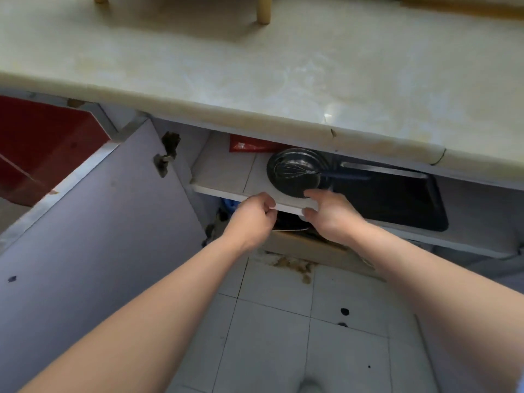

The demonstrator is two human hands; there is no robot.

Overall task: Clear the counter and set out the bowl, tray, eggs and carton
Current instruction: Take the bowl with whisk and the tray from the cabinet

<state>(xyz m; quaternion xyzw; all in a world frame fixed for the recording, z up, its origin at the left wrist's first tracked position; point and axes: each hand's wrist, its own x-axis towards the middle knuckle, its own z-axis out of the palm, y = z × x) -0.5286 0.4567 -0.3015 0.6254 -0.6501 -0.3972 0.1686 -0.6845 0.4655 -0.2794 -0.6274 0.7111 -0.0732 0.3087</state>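
A pale marbled counter (255, 80) is seen across the upper view, with two wooden legs (263, 12) standing on it at the far edge. Below it, a lilac cabinet door (99, 222) is swung open to the left. The floor (269, 336) is laid with white tiles and is stained near the cabinet's base.

Inside the cabinet, a white shelf (226, 171) is set. On it, a black tray (397, 199) is placed at the right. A steel bowl (292, 180) is kept just beside the tray, with a whisk (300, 170) laid in it and a red packet (249, 144) behind it.

The right hand (333, 214) is spread narrowly, its forefinger touching the bowl's rim. The left hand (251, 215) is curled at the shelf's front edge; whether that edge is gripped cannot be told.
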